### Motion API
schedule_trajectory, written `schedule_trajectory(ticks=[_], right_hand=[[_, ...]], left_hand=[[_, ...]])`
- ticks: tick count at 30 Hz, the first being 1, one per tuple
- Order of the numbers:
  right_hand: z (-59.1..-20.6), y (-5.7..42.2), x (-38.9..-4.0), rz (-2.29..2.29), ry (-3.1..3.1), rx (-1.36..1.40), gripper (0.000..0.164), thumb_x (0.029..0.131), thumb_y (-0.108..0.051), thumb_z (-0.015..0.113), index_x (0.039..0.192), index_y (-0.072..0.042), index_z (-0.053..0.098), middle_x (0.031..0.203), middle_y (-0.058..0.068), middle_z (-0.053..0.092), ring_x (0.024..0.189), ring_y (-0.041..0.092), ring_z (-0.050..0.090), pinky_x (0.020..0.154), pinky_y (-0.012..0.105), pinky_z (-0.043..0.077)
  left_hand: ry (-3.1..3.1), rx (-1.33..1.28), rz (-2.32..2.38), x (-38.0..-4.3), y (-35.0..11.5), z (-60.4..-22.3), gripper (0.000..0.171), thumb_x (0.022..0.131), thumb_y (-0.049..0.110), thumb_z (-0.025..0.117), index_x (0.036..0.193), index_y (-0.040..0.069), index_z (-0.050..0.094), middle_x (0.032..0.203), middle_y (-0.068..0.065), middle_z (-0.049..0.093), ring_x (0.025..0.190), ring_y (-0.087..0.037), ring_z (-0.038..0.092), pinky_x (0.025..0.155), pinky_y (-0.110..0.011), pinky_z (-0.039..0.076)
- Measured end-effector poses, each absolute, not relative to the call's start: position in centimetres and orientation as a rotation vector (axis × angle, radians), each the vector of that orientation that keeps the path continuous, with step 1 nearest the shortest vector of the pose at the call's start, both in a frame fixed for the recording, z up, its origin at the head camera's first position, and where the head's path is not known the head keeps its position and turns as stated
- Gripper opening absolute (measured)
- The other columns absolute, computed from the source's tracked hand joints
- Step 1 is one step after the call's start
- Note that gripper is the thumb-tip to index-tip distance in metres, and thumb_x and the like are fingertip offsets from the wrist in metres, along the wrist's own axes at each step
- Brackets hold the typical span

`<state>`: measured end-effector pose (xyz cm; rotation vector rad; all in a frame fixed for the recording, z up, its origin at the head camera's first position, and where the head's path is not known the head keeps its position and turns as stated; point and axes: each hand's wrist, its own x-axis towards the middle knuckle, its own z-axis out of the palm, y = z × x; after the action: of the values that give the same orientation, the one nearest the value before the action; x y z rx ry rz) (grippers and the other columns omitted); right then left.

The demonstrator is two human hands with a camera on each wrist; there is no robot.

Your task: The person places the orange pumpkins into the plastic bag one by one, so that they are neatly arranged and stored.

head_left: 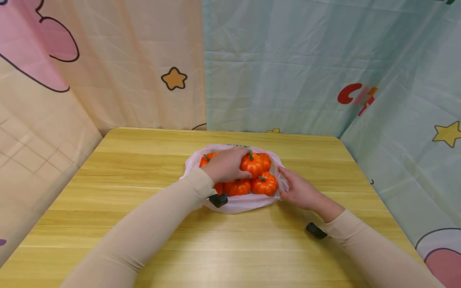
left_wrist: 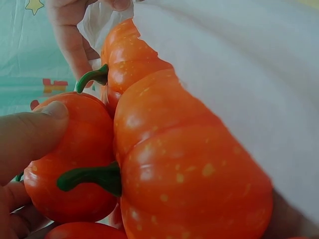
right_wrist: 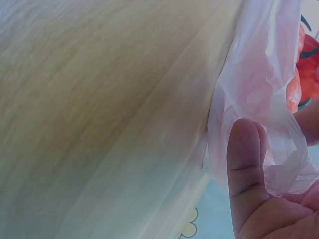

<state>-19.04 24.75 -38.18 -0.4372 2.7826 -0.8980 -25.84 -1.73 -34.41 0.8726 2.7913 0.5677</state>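
Note:
Several small orange pumpkins with green stems, such as the pumpkin [head_left: 264, 184] at the front right, sit in a thin whitish-pink plastic bag [head_left: 237, 206], spread open on the table. My left hand [head_left: 227, 165] reaches in from the left and grips the upper pumpkin [head_left: 252, 165]. In the left wrist view, its thumb presses that pumpkin [left_wrist: 75, 154] and its fingers curl round the far side. At the bag's right edge, my right hand [head_left: 304, 192] pinches the rim. The right wrist view has the plastic bag [right_wrist: 254, 69] between its thumb and fingers, which the thumb [right_wrist: 246, 164] partly hides.
The bag lies on a wood-grain table [head_left: 126, 168], towards its far edge. Printed curtains [head_left: 273, 68] hang behind and at both sides. A black wrist device [head_left: 316, 231] sits at the right sleeve, another device [head_left: 218, 200] at the left.

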Motion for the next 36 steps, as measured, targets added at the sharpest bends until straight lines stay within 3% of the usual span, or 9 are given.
schedule_trajectory(ticks=[36], right_hand=[[-38.28, 24.75, -19.16, -0.911, 2.78, -0.446, 0.086, 0.088, -0.001, 0.069, 0.161, 0.011, 0.025, 0.163, 0.036, 0.035, 0.147, 0.053, 0.04, 0.12, 0.066, 0.035]], left_hand=[[2.795, 0.861, 0.543, -25.9, -1.62, -34.49, 0.081, 0.092, 0.048, 0.079, 0.158, 0.014, 0.045, 0.152, -0.003, 0.056, 0.132, -0.025, 0.059, 0.115, -0.043, 0.049]])
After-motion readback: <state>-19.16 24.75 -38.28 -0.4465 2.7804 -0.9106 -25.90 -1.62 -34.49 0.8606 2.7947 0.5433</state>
